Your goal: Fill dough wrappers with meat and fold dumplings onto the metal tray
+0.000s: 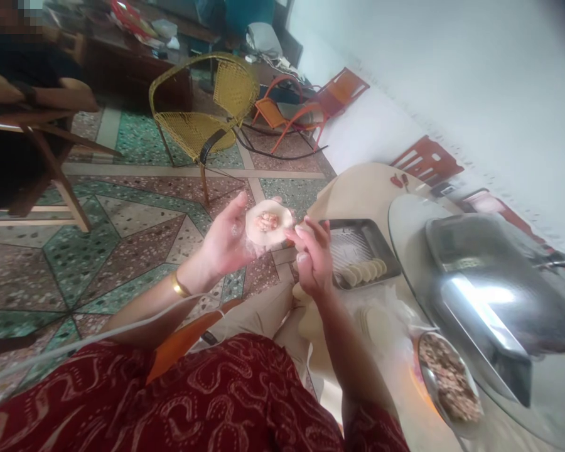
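A round dumpling wrapper (pixel 255 235) with a small mound of meat filling (pixel 267 221) at its middle rests on the fingers of my left hand (pixel 223 245). That hand is palm up, its thumb apart, and bears the wrapper in front of me. At the wrapper's right rim, a fingertip of my right hand (pixel 316 267) touches the edge. Its other fingers are loosely bent and hold nothing I can see. Just beyond the right hand, a metal tray (pixel 392 254) carries a row of folded dumplings (pixel 368 271). A bowl of minced filling (pixel 449 376) stands to the lower right.
The round table (pixel 358 185) with a glass turntable (pixel 407 216) and a large shiny metal vessel (pixel 503 282) is at right. Pale wrappers (pixel 376 323) lie near my right forearm. A yellow woven chair (pixel 188 129) stands ahead; a person sits at far left. A white cable (pixel 122 331) crosses my left arm.
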`<state>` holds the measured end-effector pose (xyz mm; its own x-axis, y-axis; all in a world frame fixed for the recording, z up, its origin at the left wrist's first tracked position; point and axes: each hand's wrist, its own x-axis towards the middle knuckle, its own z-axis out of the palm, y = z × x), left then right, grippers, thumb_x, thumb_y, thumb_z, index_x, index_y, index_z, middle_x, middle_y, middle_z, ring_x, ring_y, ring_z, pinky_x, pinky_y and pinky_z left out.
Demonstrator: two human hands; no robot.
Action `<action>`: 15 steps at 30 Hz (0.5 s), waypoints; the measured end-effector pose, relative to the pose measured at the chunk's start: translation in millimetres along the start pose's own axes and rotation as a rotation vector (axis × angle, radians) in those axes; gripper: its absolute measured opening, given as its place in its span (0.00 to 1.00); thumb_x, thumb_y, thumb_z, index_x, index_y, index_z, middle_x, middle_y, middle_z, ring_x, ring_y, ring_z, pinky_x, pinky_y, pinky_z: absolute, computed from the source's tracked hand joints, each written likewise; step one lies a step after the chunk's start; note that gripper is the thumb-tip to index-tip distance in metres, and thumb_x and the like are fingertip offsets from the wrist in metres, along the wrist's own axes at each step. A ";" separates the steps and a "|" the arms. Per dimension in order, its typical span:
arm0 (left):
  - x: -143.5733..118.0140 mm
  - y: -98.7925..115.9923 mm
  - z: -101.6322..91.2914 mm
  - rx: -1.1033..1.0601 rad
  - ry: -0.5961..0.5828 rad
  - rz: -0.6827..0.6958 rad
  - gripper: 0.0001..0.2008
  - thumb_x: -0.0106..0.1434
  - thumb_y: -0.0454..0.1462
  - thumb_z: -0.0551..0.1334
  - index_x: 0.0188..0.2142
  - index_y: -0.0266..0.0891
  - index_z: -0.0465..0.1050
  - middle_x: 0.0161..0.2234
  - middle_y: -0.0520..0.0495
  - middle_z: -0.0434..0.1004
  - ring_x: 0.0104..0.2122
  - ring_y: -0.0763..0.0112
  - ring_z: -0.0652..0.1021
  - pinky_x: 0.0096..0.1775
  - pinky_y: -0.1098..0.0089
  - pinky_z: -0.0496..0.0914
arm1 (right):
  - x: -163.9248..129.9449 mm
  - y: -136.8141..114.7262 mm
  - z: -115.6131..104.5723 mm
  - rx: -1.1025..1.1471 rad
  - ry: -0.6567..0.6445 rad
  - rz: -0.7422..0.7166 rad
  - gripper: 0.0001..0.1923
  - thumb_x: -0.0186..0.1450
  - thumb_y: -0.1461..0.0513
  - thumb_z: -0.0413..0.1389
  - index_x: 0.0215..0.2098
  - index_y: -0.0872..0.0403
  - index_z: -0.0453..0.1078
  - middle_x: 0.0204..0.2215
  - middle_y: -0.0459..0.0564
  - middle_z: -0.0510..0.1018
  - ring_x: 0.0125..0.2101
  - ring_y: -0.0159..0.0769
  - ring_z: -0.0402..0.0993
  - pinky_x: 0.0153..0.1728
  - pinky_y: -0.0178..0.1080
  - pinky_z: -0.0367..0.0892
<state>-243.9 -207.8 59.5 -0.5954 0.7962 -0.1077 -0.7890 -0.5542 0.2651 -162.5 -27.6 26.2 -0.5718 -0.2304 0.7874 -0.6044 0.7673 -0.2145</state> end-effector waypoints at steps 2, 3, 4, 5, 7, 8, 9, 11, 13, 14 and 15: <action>0.5 -1.3 1.0 0.011 -0.010 0.013 0.30 0.71 0.52 0.45 0.56 0.32 0.70 0.41 0.39 0.82 0.41 0.59 0.81 0.46 0.62 0.73 | -1.9 -0.7 0.3 -0.008 0.006 -0.018 0.27 0.68 0.65 0.42 0.65 0.48 0.56 0.42 0.44 0.83 0.65 0.38 0.60 0.69 0.56 0.43; 1.0 -2.0 1.5 0.014 -0.016 0.016 0.30 0.71 0.52 0.44 0.55 0.33 0.70 0.42 0.39 0.82 0.42 0.59 0.81 0.46 0.62 0.73 | -2.8 -1.6 0.4 -0.010 0.016 -0.034 0.27 0.68 0.65 0.42 0.65 0.48 0.56 0.42 0.45 0.83 0.65 0.39 0.60 0.70 0.56 0.43; 1.6 -2.7 1.9 0.016 -0.024 0.015 0.30 0.71 0.52 0.44 0.54 0.33 0.71 0.41 0.39 0.82 0.41 0.59 0.82 0.45 0.63 0.73 | -3.7 -2.6 0.5 -0.014 0.023 -0.049 0.27 0.68 0.64 0.43 0.65 0.48 0.57 0.42 0.45 0.83 0.65 0.39 0.61 0.70 0.55 0.42; 2.3 -3.5 2.4 0.017 -0.034 0.007 0.30 0.72 0.52 0.44 0.54 0.33 0.71 0.40 0.40 0.82 0.40 0.60 0.82 0.44 0.64 0.73 | -4.5 -3.6 0.5 -0.023 0.025 -0.060 0.26 0.68 0.63 0.44 0.65 0.48 0.58 0.43 0.45 0.83 0.65 0.39 0.61 0.70 0.54 0.41; 3.8 -5.1 3.0 0.023 -0.056 -0.016 0.30 0.72 0.52 0.43 0.53 0.33 0.72 0.37 0.41 0.83 0.36 0.62 0.82 0.41 0.65 0.73 | -6.4 -5.0 0.5 -0.046 0.011 -0.072 0.26 0.68 0.63 0.44 0.64 0.48 0.59 0.44 0.45 0.83 0.65 0.39 0.60 0.71 0.52 0.39; 4.5 -5.9 3.0 0.025 -0.065 -0.024 0.30 0.72 0.52 0.42 0.53 0.34 0.72 0.37 0.41 0.83 0.36 0.62 0.82 0.41 0.65 0.73 | -7.6 -5.3 0.6 -0.054 -0.001 -0.077 0.26 0.68 0.63 0.44 0.64 0.49 0.59 0.44 0.45 0.82 0.65 0.40 0.61 0.71 0.52 0.38; 5.3 -6.6 2.9 0.027 -0.071 -0.029 0.30 0.72 0.52 0.42 0.53 0.34 0.72 0.37 0.42 0.83 0.36 0.62 0.82 0.40 0.65 0.73 | -9.1 -5.5 0.7 -0.058 -0.014 -0.085 0.26 0.68 0.62 0.44 0.64 0.49 0.59 0.44 0.45 0.82 0.64 0.40 0.62 0.71 0.53 0.38; 6.8 -8.0 1.9 0.029 -0.078 -0.039 0.30 0.72 0.52 0.42 0.55 0.34 0.71 0.40 0.41 0.82 0.38 0.60 0.82 0.40 0.64 0.73 | -12.2 -5.7 1.0 -0.058 -0.020 -0.105 0.26 0.69 0.61 0.44 0.65 0.49 0.59 0.44 0.45 0.83 0.63 0.42 0.63 0.71 0.54 0.38; 8.4 -9.8 0.3 0.025 -0.094 -0.040 0.29 0.72 0.52 0.44 0.56 0.34 0.70 0.43 0.39 0.82 0.41 0.58 0.81 0.40 0.64 0.73 | -14.3 -6.4 1.4 -0.078 -0.020 -0.110 0.26 0.69 0.60 0.44 0.65 0.49 0.58 0.44 0.45 0.83 0.63 0.43 0.63 0.71 0.56 0.38; 9.2 -11.0 -0.6 0.021 -0.106 -0.040 0.29 0.71 0.52 0.44 0.57 0.35 0.70 0.44 0.39 0.81 0.40 0.58 0.81 0.39 0.65 0.72 | -14.7 -7.2 1.6 -0.095 -0.026 -0.109 0.26 0.69 0.60 0.44 0.65 0.50 0.58 0.44 0.45 0.83 0.64 0.43 0.63 0.71 0.56 0.38; 9.9 -12.5 -1.3 0.016 -0.118 -0.039 0.29 0.71 0.52 0.45 0.57 0.35 0.69 0.44 0.39 0.81 0.39 0.59 0.81 0.38 0.66 0.72 | -14.5 -8.3 1.8 -0.110 -0.036 -0.107 0.26 0.69 0.61 0.44 0.65 0.50 0.58 0.45 0.46 0.83 0.64 0.43 0.62 0.71 0.55 0.37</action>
<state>-240.1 -193.3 53.9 -0.5415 0.8407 -0.0045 -0.8082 -0.5190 0.2782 -150.1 -31.7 15.6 -0.5281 -0.3346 0.7805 -0.5997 0.7977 -0.0638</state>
